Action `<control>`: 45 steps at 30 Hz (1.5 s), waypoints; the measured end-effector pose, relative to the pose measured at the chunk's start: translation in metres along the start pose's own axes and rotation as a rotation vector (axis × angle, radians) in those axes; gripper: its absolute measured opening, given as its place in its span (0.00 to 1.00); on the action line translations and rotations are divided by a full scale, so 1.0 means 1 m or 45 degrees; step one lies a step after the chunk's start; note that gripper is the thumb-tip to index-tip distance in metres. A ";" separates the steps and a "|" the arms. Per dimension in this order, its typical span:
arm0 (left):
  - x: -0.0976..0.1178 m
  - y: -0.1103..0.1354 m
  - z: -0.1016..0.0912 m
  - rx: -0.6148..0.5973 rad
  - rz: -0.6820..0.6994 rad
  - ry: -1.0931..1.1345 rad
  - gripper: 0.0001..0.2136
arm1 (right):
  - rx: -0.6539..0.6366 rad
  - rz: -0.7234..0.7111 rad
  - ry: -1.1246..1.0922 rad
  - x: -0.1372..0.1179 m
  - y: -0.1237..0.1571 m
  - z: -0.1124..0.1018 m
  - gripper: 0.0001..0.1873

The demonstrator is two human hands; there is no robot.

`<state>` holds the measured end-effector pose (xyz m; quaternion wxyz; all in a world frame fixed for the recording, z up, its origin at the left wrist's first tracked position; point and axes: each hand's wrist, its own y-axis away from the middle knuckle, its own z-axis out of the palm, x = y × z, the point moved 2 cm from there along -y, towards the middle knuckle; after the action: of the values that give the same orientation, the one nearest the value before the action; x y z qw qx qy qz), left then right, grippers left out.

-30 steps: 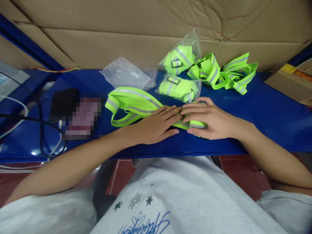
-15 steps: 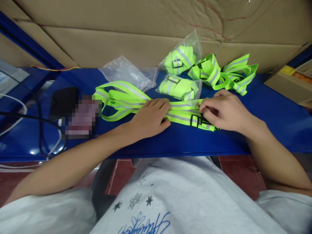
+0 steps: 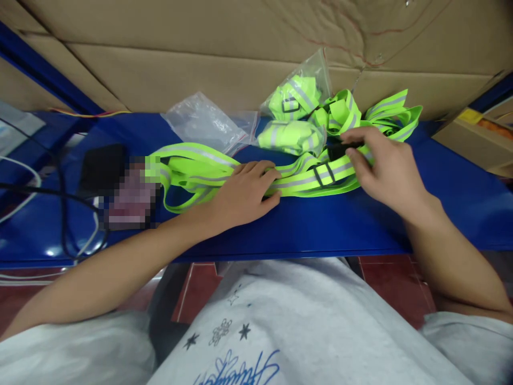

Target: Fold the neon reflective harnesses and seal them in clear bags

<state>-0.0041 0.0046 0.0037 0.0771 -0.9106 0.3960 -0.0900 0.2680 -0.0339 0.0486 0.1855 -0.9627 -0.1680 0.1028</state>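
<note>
A neon-yellow reflective strap (image 3: 208, 171) with grey stripes and a black buckle (image 3: 324, 174) lies stretched across the blue shelf (image 3: 300, 224). My left hand (image 3: 244, 195) presses down on its middle, fingers curled over the bands. My right hand (image 3: 382, 166) pinches the strap's right end just past the buckle, lifted slightly off the shelf.
Two bagged folded straps (image 3: 294, 99) and a loose pile of straps (image 3: 385, 115) lie at the back by the cardboard wall (image 3: 200, 64). An empty clear bag (image 3: 204, 123) is at back left. A black device (image 3: 102, 168) and cables (image 3: 64, 214) sit at left.
The folded strap has been pulled out to full length. My right hand moved right and back with the buckle end; my left hand stayed on the middle, and the left loops slid leftward.
</note>
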 end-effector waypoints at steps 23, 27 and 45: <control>0.024 0.012 -0.024 0.322 0.361 0.511 0.21 | 0.792 -0.119 -0.180 -0.021 0.014 -0.024 0.11; 0.020 0.013 -0.038 0.507 0.274 0.594 0.21 | 0.554 -0.551 -0.173 -0.041 0.018 -0.011 0.18; 0.016 0.010 -0.025 0.143 0.515 0.701 0.23 | 0.582 -1.306 0.030 -0.060 0.023 0.004 0.11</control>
<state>-0.0065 -0.0157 0.0277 0.0337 -0.7496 0.5689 -0.3367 0.2183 -0.0745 0.0442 0.4176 -0.6939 -0.5861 0.0223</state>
